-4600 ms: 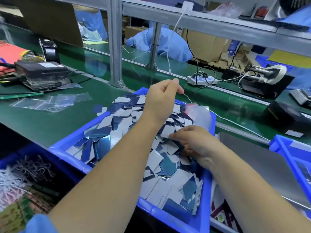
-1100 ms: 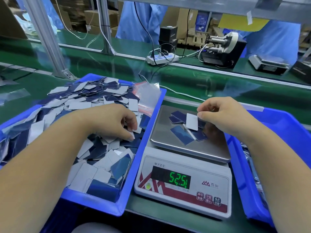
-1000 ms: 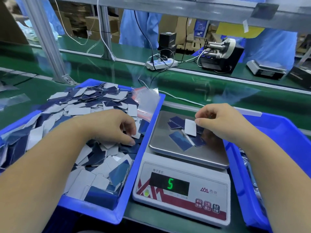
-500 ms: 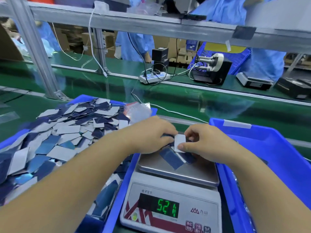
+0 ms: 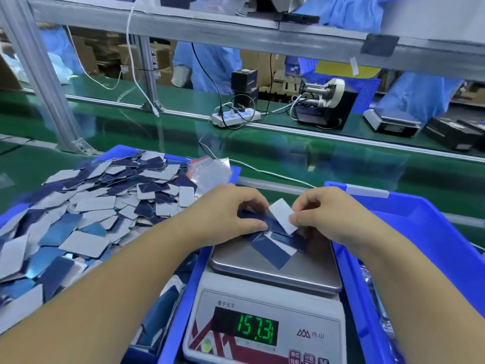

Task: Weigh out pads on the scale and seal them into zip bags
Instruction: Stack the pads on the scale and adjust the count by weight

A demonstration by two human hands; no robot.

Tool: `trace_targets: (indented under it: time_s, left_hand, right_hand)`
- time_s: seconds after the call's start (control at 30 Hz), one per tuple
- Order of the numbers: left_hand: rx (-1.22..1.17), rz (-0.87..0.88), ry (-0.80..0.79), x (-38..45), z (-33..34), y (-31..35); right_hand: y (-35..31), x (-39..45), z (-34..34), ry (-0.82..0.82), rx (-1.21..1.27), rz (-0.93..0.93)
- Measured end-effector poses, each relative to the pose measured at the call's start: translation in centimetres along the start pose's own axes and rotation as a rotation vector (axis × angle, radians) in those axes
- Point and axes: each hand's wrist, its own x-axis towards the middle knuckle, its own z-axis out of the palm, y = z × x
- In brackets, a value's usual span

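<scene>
Right hand (image 5: 325,216) pinches a white pad (image 5: 282,216) between thumb and fingers, tilted above the scale (image 5: 267,306). Left hand (image 5: 231,214) presses fingertips together on the dark pads (image 5: 273,252) fanned on the pan; perhaps five there, overlapping. Both forearms reach in from below. Readout glows green. Two blue bins: the left bin (image 5: 173,311) heaped with pads beyond counting, zip bags (image 5: 211,172) at its far corner; the right bin (image 5: 430,232) flanks the scale.

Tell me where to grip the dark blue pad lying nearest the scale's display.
Take the blue pad by its near corner, the one pointing toward the display, coming in from the front. It lies flat on the scale pan, and that end is bare. Its far end is tucked under other pads and both hands, left and right, crowd that side.
</scene>
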Motion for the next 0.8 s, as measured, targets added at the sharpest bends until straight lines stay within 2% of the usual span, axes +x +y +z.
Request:
trace_targets:
  time_s: [0.1, 0.2, 0.27, 0.37, 0.43, 0.53, 0.6, 0.7, 0.8]
  left_hand:
    - [-0.012, -0.006, 0.002, 0.0, 0.1, -0.2]
    - [-0.037, -0.037, 0.03, -0.1, 0.1, -0.2]
    - [-0.075, -0.038, 0.096, -0.2, -0.4, -0.2]
    - [-0.025, -0.086, 0.135, -0.3, -1.4, -0.2]
    - [0.042, -0.141, 0.024, -0.4, -1.7, -0.3]
    - [0.131, -0.193, -0.181, -0.6, -1.8, 0.0]
    - [0.178, -0.184, -0.22, -0.8, -1.7, 0.6]
    - [0.275, -0.155, -0.245, -1.0, -1.1, 1.7]
    - [0.345, -0.122, -0.224, -0.9, -0.2, 2.2]
  right_hand:
    - [0.1, 0.3, -0.1, 0.123, 0.101, -0.081]
    - [-0.2, -0.1, 0.5, 0.191, -0.07, -0.281]
    - [-0.5, -0.6, 1.2, 0.117, -0.254, -0.396]
    - [-0.8, -1.0, 1.6, -0.079, -0.289, -0.454]
    - [-0.9, -1.0, 1.1, -0.072, -0.265, -0.444]
    - [-0.8, -0.8, 0.4, 0.068, -0.305, -0.393]
    - [-0.7, -0.7, 0.2, 0.087, -0.361, -0.305]
    - [-0.5, -0.9, 0.2, -0.008, -0.493, -0.156]
    - [-0.6, -1.0, 0.1, -0.045, -0.54, -0.094]
